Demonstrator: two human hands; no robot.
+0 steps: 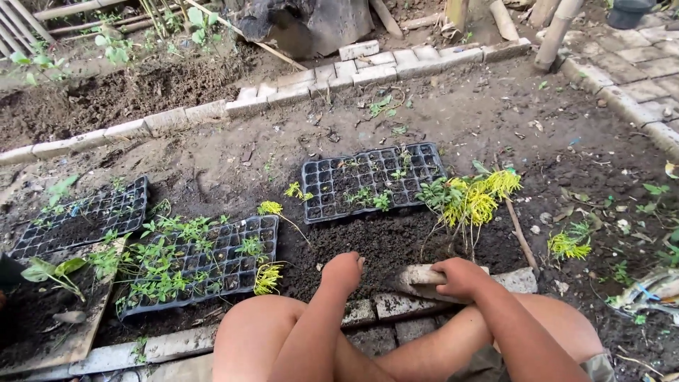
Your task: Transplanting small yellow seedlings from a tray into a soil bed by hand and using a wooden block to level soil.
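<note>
1. Head view: the person crouches at the near brick edge (396, 305) of a garden bed, both knees in frame.
2. Left hand (342, 271) rests on the dark loose soil (382, 244), fingers curled under; what they hold, if anything, cannot be told.
3. Right hand (460, 277) has its fingers wrapped around a pale wooden handle (419, 275) lying low over the bricks.
4. Seedling trays (371, 180) sit just beyond the soil, within reach; yellow-green seedlings (475, 199) stand at the soil's right edge.

Left hand (344, 271) fisted, knuckles down; right hand (460, 277) curled in a grip
</note>
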